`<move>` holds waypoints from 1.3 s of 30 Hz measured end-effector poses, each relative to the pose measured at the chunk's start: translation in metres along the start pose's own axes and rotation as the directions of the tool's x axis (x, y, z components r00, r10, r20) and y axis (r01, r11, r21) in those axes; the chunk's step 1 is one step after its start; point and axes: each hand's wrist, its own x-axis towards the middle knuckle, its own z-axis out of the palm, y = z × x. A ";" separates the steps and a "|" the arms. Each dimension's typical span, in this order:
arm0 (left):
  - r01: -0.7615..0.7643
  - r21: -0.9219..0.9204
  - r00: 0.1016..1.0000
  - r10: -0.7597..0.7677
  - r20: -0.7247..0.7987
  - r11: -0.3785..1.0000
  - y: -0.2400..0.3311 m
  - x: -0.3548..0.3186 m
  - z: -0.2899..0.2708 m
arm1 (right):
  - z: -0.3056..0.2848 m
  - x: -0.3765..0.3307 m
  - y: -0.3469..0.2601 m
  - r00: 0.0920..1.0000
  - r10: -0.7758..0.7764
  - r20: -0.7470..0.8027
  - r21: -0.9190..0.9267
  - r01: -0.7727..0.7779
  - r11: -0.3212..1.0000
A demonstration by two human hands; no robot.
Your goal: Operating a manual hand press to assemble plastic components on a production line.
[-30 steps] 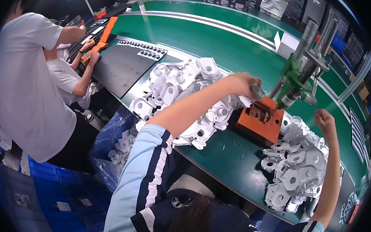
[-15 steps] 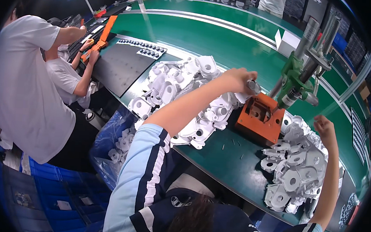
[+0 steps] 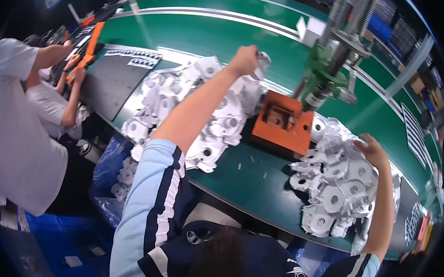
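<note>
White cast part (image 3: 261,64) is gripped in the raised left hand (image 3: 244,60) above the left pile (image 3: 193,111); the right hand (image 3: 373,150) is laid open on the right pile (image 3: 336,188) beside the orange fixture (image 3: 284,123).

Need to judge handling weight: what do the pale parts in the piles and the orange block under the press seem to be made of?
The pale grey round-bossed parts look like cast metal: matt, unpainted, with bored holes and thick walls, though plastic cannot be ruled out. The orange rectangular fixture block looks like painted metal or moulded resin, smooth with a machined pocket.
</note>
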 end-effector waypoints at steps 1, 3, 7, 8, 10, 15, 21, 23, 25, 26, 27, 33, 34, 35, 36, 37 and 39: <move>0.089 -0.038 0.996 -0.089 0.006 0.995 0.000 0.007 0.006 | -0.001 -0.002 -0.001 1.000 0.021 -0.018 -0.008 -0.022 1.000; 0.086 -0.050 0.996 -0.087 -0.017 0.995 0.004 0.017 0.013 | -0.002 -0.006 -0.002 0.999 0.035 -0.032 0.005 -0.035 0.999; 0.180 -0.058 0.969 -0.167 0.184 0.982 0.025 0.017 0.002 | -0.003 -0.012 -0.002 0.996 -0.040 -0.086 0.038 0.043 0.998; 0.096 0.003 0.979 -0.095 0.178 0.995 0.032 0.012 -0.008 | -0.002 -0.013 -0.001 0.996 -0.065 -0.062 0.072 0.069 0.995; -0.008 -0.042 0.982 0.015 0.187 0.999 0.041 -0.014 -0.037 | -0.001 -0.013 0.001 0.993 -0.083 -0.083 0.113 0.093 0.989; -0.104 0.517 0.939 -0.087 0.333 0.850 0.047 -0.107 -0.102 | 0.005 -0.011 0.013 0.963 -0.196 -0.185 0.172 0.228 0.958; -0.164 0.360 0.889 -0.020 0.457 0.919 0.043 -0.127 -0.112 | -0.001 -0.007 0.024 0.945 -0.219 -0.244 0.246 0.279 0.928; -0.076 0.255 0.884 -0.054 0.464 0.964 0.040 -0.129 -0.117 | -0.003 -0.008 0.022 0.988 -0.057 -0.146 0.264 0.095 0.960; -0.197 0.214 0.872 0.071 0.485 0.957 0.038 -0.132 -0.116 | -0.002 -0.010 0.016 0.989 -0.058 -0.136 0.268 0.093 0.959; -0.290 0.266 0.863 0.131 0.488 0.919 0.036 -0.134 -0.114 | -0.003 -0.010 0.014 0.994 -0.085 -0.070 0.292 0.102 0.951; -0.376 0.318 0.850 0.188 0.493 0.870 0.035 -0.135 -0.113 | -0.003 -0.011 0.011 0.991 -0.073 -0.115 0.278 0.103 0.955; 0.007 0.051 0.905 -0.028 0.424 0.999 0.034 -0.133 -0.125 | -0.017 -0.018 -0.005 0.984 0.062 -0.167 0.457 0.021 0.889; 0.095 -0.056 0.891 -0.060 0.449 0.994 0.034 -0.132 -0.129 | -0.021 -0.023 -0.012 0.952 0.033 -0.305 0.488 0.127 0.863; 0.125 0.006 0.901 -0.116 0.418 0.992 0.035 -0.132 -0.131 | -0.025 -0.030 -0.021 0.915 0.067 -0.397 0.512 0.160 0.844; 0.120 -0.188 0.910 -0.033 0.412 0.975 0.038 -0.133 -0.130 | -0.030 -0.038 -0.032 0.902 -0.008 -0.432 0.503 0.248 0.828; 0.174 -0.338 0.912 -0.022 0.410 0.925 0.041 -0.134 -0.131 | -0.034 -0.048 -0.046 0.851 -0.074 -0.520 0.491 0.369 0.789; 0.451 -0.774 0.892 -0.199 0.405 0.445 0.059 -0.159 -0.104 | -0.038 -0.071 -0.080 0.763 -0.206 -0.613 0.447 0.550 0.706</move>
